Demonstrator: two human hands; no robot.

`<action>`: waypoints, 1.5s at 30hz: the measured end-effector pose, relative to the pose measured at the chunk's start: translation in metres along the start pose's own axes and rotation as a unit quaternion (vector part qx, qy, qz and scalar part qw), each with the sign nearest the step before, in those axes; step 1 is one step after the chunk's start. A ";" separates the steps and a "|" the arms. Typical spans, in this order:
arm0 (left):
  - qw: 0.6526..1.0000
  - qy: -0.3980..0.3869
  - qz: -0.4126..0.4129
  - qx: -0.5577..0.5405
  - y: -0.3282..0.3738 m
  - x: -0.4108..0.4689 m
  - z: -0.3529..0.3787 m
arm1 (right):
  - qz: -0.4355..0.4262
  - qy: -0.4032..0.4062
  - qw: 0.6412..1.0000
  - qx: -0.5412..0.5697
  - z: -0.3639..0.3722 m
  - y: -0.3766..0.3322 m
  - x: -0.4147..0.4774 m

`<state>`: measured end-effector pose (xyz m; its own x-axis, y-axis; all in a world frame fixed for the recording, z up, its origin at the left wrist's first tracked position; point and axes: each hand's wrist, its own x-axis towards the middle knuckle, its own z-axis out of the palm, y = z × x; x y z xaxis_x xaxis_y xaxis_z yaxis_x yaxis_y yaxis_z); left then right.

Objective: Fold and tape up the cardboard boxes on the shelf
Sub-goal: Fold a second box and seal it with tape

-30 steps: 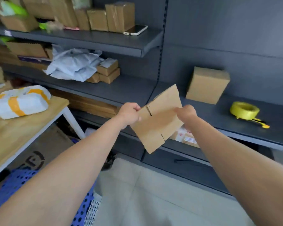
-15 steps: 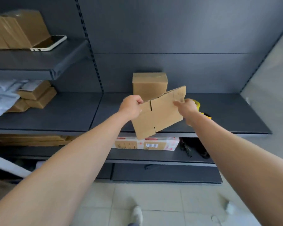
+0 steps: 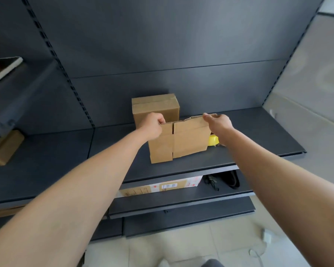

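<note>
A flat, unfolded cardboard box (image 3: pixel 183 143) stands upright on the dark grey shelf (image 3: pixel 258 139), its lower edge on the shelf surface. My left hand (image 3: pixel 152 126) grips its top left flap. My right hand (image 3: pixel 218 122) pinches the top right corner. Behind it stands a closed, taped cardboard box (image 3: pixel 155 108) against the back panel. A yellow tape roll (image 3: pixel 213 140) peeks out behind the flat box, mostly hidden by it and by my right wrist.
A phone (image 3: pixel 4 69) lies on an upper shelf at far left, with brown boxes (image 3: pixel 2 149) below it. A labelled carton (image 3: pixel 162 186) and a black strap (image 3: pixel 222 182) sit on the lower shelf. A grey wall closes the right side. Tiled floor lies below.
The view swung right from the table to this shelf bay. Both hands carried the flat box forward, turned it upright and set its lower edge down on the shelf in front of the taped box.
</note>
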<state>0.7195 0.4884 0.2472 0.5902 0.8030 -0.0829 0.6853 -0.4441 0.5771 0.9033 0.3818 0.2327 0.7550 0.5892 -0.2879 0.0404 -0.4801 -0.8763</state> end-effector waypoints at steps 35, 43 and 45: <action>0.928 0.141 -0.243 -0.245 0.023 0.023 0.027 | 0.025 -0.222 0.968 -0.117 -0.003 -0.031 0.062; 0.926 0.107 -0.247 -0.263 0.010 0.032 0.016 | 0.019 -0.227 0.963 -0.142 -0.002 -0.037 0.060; 0.923 0.108 -0.253 -0.269 0.007 0.032 0.013 | 0.016 -0.217 0.964 -0.150 0.001 -0.038 0.060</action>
<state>0.7489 0.5062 0.2379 0.1139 0.9400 -0.3216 0.5042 0.2242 0.8340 0.9465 0.4360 0.2482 0.4169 0.7556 -0.5052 0.2580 -0.6313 -0.7314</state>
